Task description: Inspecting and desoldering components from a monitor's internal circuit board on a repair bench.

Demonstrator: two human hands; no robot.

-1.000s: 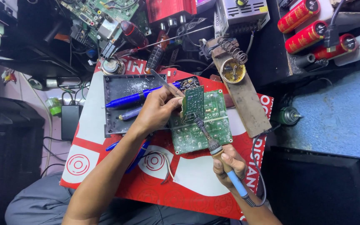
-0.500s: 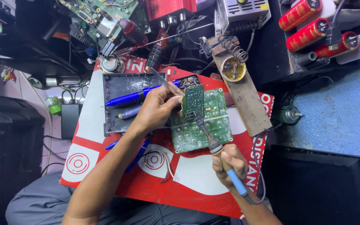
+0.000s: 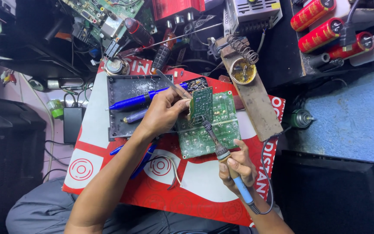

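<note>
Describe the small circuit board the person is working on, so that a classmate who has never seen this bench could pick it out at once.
Start at the red and white sign board covering the lap. A large green circuit board lies flat on it. The small circuit board stands upright on that one, steadied with tweezers in the left hand; the soldering iron in the right hand points at its base.

The left hand (image 3: 163,113) hides part of the small circuit board (image 3: 202,104); the soldering iron (image 3: 221,149) tip contact is too small to tell.
</note>
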